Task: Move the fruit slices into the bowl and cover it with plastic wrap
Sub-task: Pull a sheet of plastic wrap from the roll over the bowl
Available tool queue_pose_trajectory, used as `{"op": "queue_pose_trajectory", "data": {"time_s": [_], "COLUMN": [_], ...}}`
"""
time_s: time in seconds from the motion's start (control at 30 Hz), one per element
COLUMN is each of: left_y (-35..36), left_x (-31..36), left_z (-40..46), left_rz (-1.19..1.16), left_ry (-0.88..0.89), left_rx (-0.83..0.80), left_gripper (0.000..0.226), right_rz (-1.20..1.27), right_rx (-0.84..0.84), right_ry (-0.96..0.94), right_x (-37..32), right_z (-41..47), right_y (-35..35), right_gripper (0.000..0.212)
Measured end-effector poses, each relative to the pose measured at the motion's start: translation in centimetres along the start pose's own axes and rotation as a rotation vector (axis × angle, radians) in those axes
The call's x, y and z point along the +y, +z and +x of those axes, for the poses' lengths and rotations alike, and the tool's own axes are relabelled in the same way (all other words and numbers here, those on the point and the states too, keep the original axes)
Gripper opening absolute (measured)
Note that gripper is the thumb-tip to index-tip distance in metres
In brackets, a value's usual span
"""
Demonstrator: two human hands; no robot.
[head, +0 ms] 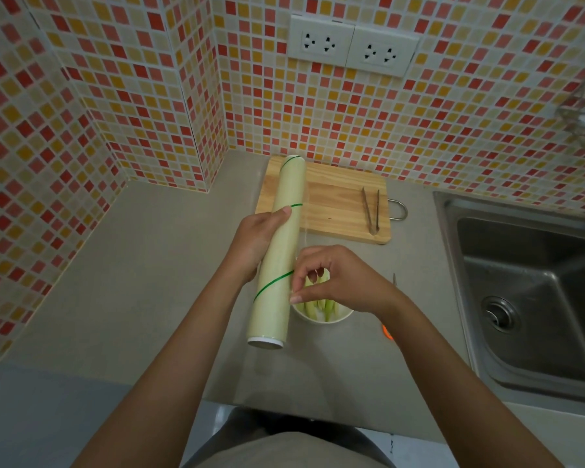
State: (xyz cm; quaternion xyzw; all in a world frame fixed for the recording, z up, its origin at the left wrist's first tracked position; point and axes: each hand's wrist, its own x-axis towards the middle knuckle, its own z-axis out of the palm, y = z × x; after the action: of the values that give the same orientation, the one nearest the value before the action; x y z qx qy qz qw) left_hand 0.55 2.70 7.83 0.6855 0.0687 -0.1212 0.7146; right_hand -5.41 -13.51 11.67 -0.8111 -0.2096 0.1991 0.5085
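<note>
The left hand (pixel 255 241) is wrapped around the middle of the plastic wrap roll (pixel 281 255), fingers curled over the top with a fingertip resting near one of the thin green lines that spiral round it. The roll is held up off the counter (pixel 142 265) and runs lengthwise away from the person — its near end, with a white core rim, hangs over the grey surface, and its far end reaches over the left edge of the wooden cutting board (pixel 338 204).

The right hand (pixel 331 280) sits just to the right of the roll, thumb and forefinger pinched together right at the roll's side; the film's edge is too clear to make out, so whether it is actually caught between them cannot be told. The other fingers are loosely bent.

Directly beneath the right hand is the white bowl (pixel 321 317), partly hidden by hand and roll. Pale green fruit slices (pixel 318 305) lie inside it, showing between the fingers and below the palm.

On the right part of the board lie slim metal tongs (pixel 371 211), tips toward the person. A steel sink (pixel 534 285) lies to the right — well apart from the bowl
</note>
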Motion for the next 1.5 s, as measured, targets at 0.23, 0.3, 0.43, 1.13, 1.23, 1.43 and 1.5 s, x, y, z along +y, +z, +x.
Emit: {"op": "queue_pose_trajectory", "data": {"time_s": [0.23, 0.3, 0.43, 1.13, 1.23, 1.43, 1.5], "left_y": [-0.3, -0.2, 0.0, -0.2, 0.0, 0.8, 1.1], "left_x": [0.1, 0.0, -0.1, 0.0, -0.1, 0.0, 0.0], "left_z": [0.6, 0.6, 0.6, 0.7, 0.2, -0.6, -0.8], "left_rz": [0.008, 0.013, 0.016, -0.07, -0.086, -0.015, 0.005], "left_ry": [0.012, 0.022, 0.026, -0.055, -0.059, 0.038, 0.059], "left_rx": [0.041, 0.039, 0.023, 0.027, 0.017, 0.008, 0.012], "left_gripper": [0.033, 0.032, 0.034, 0.032, 0.032, 0.036, 0.034], "right_rz": [0.114, 0.08, 0.067, 0.085, 0.32, 0.675, 0.658], "right_rx": [0.012, 0.022, 0.008, -0.265, -0.19, 0.578, 0.555], "right_ry": [0.031, 0.053, 0.072, -0.022, 0.009, 0.48, 0.598], "right_x": [-0.2, -0.3, -0.6, 1.6, 2.9, 2.6, 2.0], "right_z": [-0.5, -0.4, -0.3, -0.7, -1.0, 1.2, 2.0], "right_y": [0.0, 0.3, 0.4, -1.2, -1.8, 0.0, 0.7], "right_gripper": [0.011, 0.017, 0.028, 0.012, 0.009, 0.059, 0.06]}}
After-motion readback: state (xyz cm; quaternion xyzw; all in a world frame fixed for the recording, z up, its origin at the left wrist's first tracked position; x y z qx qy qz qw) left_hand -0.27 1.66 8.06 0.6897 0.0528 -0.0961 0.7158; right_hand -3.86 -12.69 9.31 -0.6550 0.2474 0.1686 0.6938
